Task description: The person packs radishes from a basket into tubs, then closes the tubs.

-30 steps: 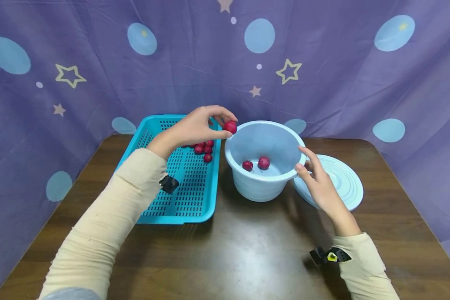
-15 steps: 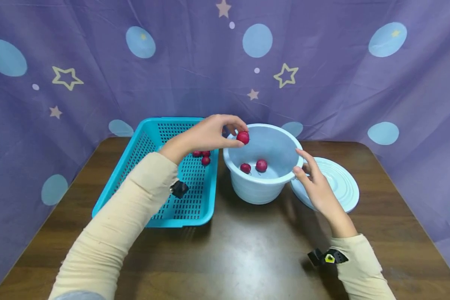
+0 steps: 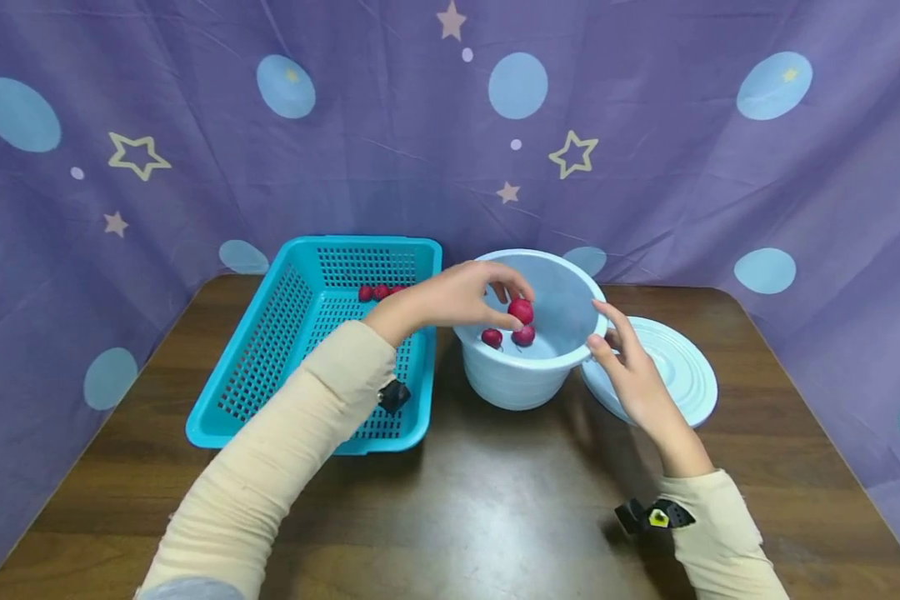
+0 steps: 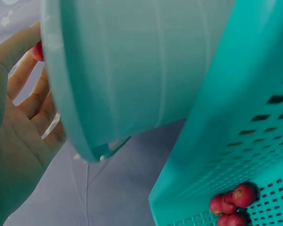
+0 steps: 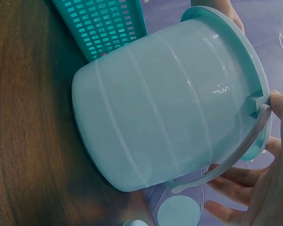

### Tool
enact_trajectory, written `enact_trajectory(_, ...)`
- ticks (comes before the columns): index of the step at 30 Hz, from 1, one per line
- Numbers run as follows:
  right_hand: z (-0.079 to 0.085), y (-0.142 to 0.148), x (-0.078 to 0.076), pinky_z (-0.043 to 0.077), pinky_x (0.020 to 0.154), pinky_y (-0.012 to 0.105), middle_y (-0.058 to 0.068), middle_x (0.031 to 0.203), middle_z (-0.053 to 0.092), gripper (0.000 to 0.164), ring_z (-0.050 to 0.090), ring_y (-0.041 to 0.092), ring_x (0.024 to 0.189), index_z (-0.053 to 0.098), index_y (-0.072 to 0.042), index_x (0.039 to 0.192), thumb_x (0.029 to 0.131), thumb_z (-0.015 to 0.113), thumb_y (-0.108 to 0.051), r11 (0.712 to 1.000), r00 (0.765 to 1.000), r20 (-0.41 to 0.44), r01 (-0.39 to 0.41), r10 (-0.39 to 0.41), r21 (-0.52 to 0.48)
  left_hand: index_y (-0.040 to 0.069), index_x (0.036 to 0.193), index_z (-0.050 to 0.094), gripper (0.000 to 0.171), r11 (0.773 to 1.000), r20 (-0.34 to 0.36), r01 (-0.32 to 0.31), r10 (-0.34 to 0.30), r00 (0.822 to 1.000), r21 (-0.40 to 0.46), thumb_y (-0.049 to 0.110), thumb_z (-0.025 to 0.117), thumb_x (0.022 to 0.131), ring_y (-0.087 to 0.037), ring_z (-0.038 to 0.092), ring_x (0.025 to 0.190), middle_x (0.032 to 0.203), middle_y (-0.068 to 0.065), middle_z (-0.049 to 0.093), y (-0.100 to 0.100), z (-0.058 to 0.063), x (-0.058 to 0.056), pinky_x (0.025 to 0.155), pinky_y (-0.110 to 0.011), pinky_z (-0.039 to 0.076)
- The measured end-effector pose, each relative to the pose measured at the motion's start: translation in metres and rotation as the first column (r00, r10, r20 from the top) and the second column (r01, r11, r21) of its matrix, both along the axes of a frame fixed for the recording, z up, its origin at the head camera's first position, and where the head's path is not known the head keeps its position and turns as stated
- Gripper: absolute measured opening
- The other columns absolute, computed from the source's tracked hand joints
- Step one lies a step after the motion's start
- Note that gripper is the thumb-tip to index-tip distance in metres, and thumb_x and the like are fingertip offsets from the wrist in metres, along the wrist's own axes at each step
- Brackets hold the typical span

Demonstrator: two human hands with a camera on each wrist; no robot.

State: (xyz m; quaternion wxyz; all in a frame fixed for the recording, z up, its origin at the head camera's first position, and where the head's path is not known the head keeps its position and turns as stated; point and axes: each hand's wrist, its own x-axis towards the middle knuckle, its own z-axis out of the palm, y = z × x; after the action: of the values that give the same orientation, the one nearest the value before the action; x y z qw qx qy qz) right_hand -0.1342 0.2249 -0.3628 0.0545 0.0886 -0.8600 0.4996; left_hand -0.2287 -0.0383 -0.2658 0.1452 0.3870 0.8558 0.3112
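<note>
My left hand (image 3: 474, 293) pinches a round red radish (image 3: 521, 311) between thumb and fingertips, over the mouth of the light blue bucket (image 3: 516, 387). Two more radishes, one of them a small radish (image 3: 492, 337) with a thin root, lie on the bucket's floor. In the left wrist view the rim partly hides the held radish (image 4: 38, 51). On the right side, my right hand (image 3: 637, 375) grips the bucket's rim, thumb at the near side. The right wrist view shows that thumb by the hinge of the bucket's handle (image 5: 240, 153), with fingers spread beyond it.
Left of the bucket stands a turquoise slotted basket (image 3: 424, 392) with several radishes (image 4: 244, 195) inside, partly behind my left arm. A round pale blue lid (image 3: 686, 367) lies on the wooden table (image 3: 495, 517) to the right. A purple curtain (image 3: 390, 125) hangs behind.
My left hand has carried the radish rightward and down, from above the gap between basket and bucket to inside the bucket's opening. The right hand keeps its hold on the rim.
</note>
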Motion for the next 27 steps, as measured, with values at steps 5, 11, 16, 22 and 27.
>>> enact_trajectory(5,0.0,0.0,-0.001,0.036,0.104,0.059,0.03,0.14,0.048,0.055,0.049,0.039,0.126,0.025,-0.031,0.157,0.106,0.046,-0.036,1.0,1.0,-0.008,-0.002,0.002,-0.003,0.014,0.121,0.069,0.038,0.997,0.021,0.054,-0.053,0.998,-0.047,0.025,0.08,0.085,-0.019,0.058,0.106,0.108,0.005,0.067,0.006,-0.008,0.001,0.085,-0.026,0.05)
enact_trajectory(11,-0.001,0.0,-0.001,0.037,0.103,0.058,0.029,0.137,0.05,0.055,0.051,0.039,0.123,0.026,-0.031,0.156,0.105,0.046,-0.035,1.0,1.0,-0.016,0.0,0.0,-0.008,0.016,0.118,0.07,0.034,0.986,0.009,0.105,-0.105,0.994,-0.126,0.026,0.078,0.087,-0.023,0.059,0.108,0.106,0.005,0.068,0.009,-0.015,0.001,0.085,-0.025,0.048)
enact_trajectory(16,-0.001,-0.001,-0.001,0.038,0.102,0.057,0.029,0.136,0.051,0.055,0.052,0.038,0.121,0.026,-0.03,0.156,0.105,0.046,-0.035,1.0,1.0,-0.023,0.002,-0.003,-0.008,0.021,0.117,0.071,0.033,0.982,-0.009,0.097,-0.1,0.995,-0.165,0.031,0.078,0.087,-0.02,0.059,0.107,0.104,0.009,0.067,0.009,-0.019,0.001,0.083,-0.024,0.049)
enact_trajectory(22,-0.001,-0.001,-0.001,0.038,0.102,0.057,0.029,0.137,0.051,0.055,0.052,0.037,0.121,0.026,-0.029,0.156,0.105,0.046,-0.035,1.0,1.0,-0.023,0.007,-0.008,-0.01,0.02,0.117,0.072,0.031,0.982,-0.015,0.099,-0.103,0.995,-0.16,0.031,0.077,0.088,-0.017,0.06,0.105,0.103,0.009,0.068,0.011,-0.019,0.001,0.085,-0.024,0.048)
enact_trajectory(27,0.001,-0.001,-0.001,0.038,0.103,0.057,0.029,0.139,0.049,0.055,0.051,0.038,0.124,0.026,-0.029,0.156,0.105,0.047,-0.035,1.0,1.0,-0.016,0.002,-0.003,-0.016,0.02,0.116,0.072,0.027,0.991,0.006,0.084,-0.084,0.996,-0.102,0.029,0.075,0.09,-0.012,0.058,0.103,0.105,0.01,0.068,0.008,-0.018,0.001,0.085,-0.024,0.048)
